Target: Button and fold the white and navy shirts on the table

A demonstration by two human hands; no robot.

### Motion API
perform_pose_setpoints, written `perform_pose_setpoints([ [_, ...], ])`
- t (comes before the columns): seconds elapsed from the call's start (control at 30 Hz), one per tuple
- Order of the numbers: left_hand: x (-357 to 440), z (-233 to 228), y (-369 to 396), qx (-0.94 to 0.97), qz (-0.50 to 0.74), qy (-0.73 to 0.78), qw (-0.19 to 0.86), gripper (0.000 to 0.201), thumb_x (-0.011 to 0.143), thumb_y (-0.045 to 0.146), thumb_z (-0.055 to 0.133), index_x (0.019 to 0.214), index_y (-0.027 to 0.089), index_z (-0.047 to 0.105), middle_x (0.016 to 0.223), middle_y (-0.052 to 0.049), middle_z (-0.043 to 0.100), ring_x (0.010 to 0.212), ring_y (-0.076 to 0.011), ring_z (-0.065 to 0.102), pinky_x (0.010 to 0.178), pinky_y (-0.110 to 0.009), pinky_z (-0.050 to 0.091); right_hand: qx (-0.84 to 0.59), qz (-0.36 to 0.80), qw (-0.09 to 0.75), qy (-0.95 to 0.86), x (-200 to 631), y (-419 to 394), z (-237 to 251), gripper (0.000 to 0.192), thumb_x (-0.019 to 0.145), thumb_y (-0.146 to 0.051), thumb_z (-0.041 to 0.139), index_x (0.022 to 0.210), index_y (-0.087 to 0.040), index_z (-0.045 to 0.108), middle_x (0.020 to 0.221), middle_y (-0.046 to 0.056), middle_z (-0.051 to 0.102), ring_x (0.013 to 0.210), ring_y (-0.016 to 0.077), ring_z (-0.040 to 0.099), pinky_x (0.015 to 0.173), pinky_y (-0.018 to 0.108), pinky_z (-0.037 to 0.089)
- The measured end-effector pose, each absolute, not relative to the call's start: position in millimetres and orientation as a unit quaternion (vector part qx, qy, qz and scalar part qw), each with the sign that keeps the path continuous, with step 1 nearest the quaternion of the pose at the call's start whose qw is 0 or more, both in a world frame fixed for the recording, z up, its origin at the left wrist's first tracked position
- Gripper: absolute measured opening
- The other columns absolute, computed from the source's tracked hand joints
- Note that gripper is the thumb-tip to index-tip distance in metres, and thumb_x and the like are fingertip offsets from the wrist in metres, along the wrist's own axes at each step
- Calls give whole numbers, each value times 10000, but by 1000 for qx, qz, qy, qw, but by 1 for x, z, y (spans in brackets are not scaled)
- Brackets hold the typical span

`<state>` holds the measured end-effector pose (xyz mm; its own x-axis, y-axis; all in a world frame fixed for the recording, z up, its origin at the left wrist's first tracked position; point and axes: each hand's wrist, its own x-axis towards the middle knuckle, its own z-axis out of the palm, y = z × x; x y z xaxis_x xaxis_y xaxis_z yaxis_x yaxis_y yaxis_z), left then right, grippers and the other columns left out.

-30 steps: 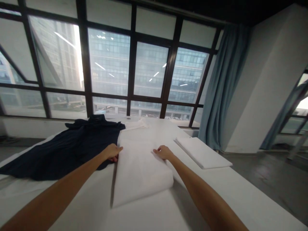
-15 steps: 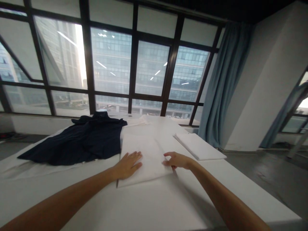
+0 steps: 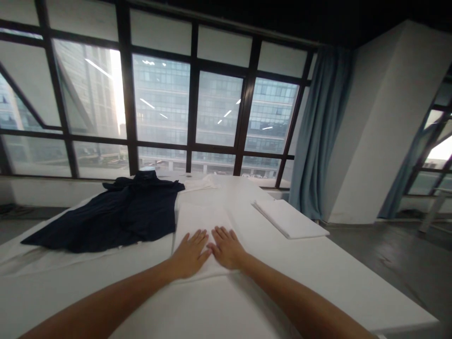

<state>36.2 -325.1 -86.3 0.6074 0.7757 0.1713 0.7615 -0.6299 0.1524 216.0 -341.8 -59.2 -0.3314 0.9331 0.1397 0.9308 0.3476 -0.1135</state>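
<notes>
Two hands now lie flat and open, side by side, on the near end of the folded white cloth, where half a second ago they sat apart at its edges. Left hand at 9 o'clock of right hand, fingertips nearly touching. Dark garment lies at 10 o'clock; second folded white cloth at 2, near the table edge, open room between.

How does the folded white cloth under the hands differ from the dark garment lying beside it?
The folded white cloth is white and squared into a neat rectangle; the dark garment is navy and spread out loosely with uneven edges. The left hand and right hand lie flat, palms down, side by side on the cloth, while nothing touches the garment. The garment covers more surface. Both lie flat on the white table.
</notes>
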Motion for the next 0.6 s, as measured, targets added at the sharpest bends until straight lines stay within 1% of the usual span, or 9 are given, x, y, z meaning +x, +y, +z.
perform_pose_setpoints([
  [0.03, 34, -91, -325, 895, 109, 430, 36, 630, 964, 520, 177, 1474, 180, 318, 1541, -83, 238, 1433, -249, 186, 1150, -503, 157, -574, 27, 83, -814, 217, -341, -67, 659, 964, -508, 193, 1483, -112, 278, 1547, 149, 212, 1431, 297, 156, 1137, 482, 124],
  [0.1, 29, -97, -322, 899, 101, 424, 43, 666, 955, 553, 171, 1483, 167, 296, 1543, -88, 230, 1435, -243, 179, 1156, -483, 155, -575, 54, 73, -813, 222, -337, -76, 696, 957, -551, 161, 1488, -112, 263, 1549, 150, 205, 1428, 300, 164, 1131, 483, 148],
  [0.2, 24, -95, -303, 903, 100, 415, 41, 657, 951, 565, 178, 1477, 194, 310, 1542, -76, 241, 1431, -233, 196, 1154, -459, 172, -570, 46, 76, -817, 228, -322, -69, 653, 956, -559, 189, 1441, -159, 369, 1510, 145, 320, 1393, 274, 275, 1104, 448, 234],
  [0.27, 23, -89, -280, 892, 129, 433, 6, 624, 962, 525, 193, 1460, 183, 347, 1534, -85, 266, 1429, -231, 205, 1156, -449, 165, -573, 12, 92, -814, 227, -302, -59, 609, 961, -538, 216, 1405, -175, 419, 1489, 138, 361, 1379, 250, 305, 1104, 425, 235],
  [0.33, 24, -83, -252, 866, 150, 476, -33, 593, 969, 462, 220, 1437, 136, 384, 1523, -118, 290, 1426, -242, 210, 1157, -446, 157, -575, -14, 98, -812, 223, -276, -54, 603, 962, -523, 234, 1421, -166, 393, 1517, 130, 311, 1408, 240, 239, 1129, 429, 168],
  [0.4, 24, -81, -225, 841, 147, 519, -43, 582, 962, 422, 261, 1417, 92, 407, 1514, -152, 300, 1423, -262, 217, 1156, -451, 164, -577, -9, 88, -812, 218, -250, -55, 631, 959, -521, 240, 1456, -144, 331, 1545, 129, 243, 1432, 246, 160, 1138, 451, 108],
  [0.5, 19, -86, -194, 826, 130, 548, -10, 598, 949, 427, 280, 1422, 78, 391, 1519, -167, 272, 1424, -275, 207, 1146, -472, 182, -593, 37, 75, -801, 216, -219, -65, 693, 950, -557, 213, 1491, -125, 245, 1560, 138, 185, 1440, 259, 117, 1131, 472, 97],
  [0.6, 12, -94, -177, 830, 114, 545, 28, 636, 945, 466, 259, 1449, 85, 331, 1536, -164, 221, 1432, -262, 178, 1139, -475, 188, -593, 69, 70, -799, 221, -202, -74, 759, 926, -623, 184, 1508, -136, 189, 1572, 124, 135, 1445, 253, 86, 1132, 467, 89],
])
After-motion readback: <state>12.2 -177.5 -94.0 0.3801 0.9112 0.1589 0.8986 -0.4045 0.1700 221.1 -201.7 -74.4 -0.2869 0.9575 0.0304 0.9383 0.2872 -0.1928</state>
